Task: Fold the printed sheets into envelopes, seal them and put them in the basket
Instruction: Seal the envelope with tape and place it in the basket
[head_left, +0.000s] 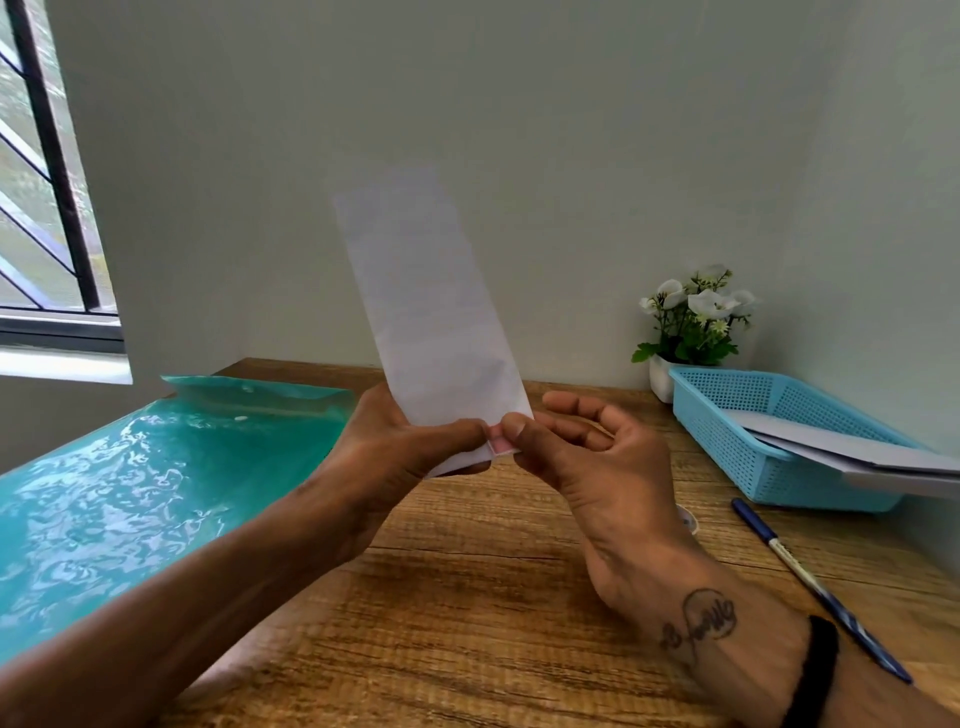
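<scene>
Observed: a long white folded paper envelope (431, 312) is held upright above the middle of the bench, its top leaning toward 11 o'clock. Its lower end sits between both hands.

Left hand (395, 452): fingers closed around the lower left edge of the envelope, thumb pressed across its front. Right hand (587, 462): thumb and forefinger pinch the lower right corner, where a small pink patch (500, 446) shows under the thumb tip; whether this is tape or a sticker cannot be told. The remaining right fingers (576, 402) are spread and curled loosely, clear of the paper. The right wrist carries a tattoo and a black band (815, 670).

Surface: a wood-grain brown bench (467, 597) set against a pale grey-green wall (571, 130). A dark-framed window (47, 171) stands at 10 o'clock.

Other items, left to right: a translucent teal plastic document folder (156, 467) lies flat at 9 o'clock, partly under the left forearm. A white pot of white artificial flowers (696, 322) stands at 2 o'clock against the wall, just behind a light blue perforated plastic basket (727, 415). The basket holds white envelopes (857, 452) that overhang its right rim. A blue ballpoint pen (810, 577) lies on the bench at 4 o'clock, in front of the basket. A small round object just behind the right hand is mostly hidden.
</scene>
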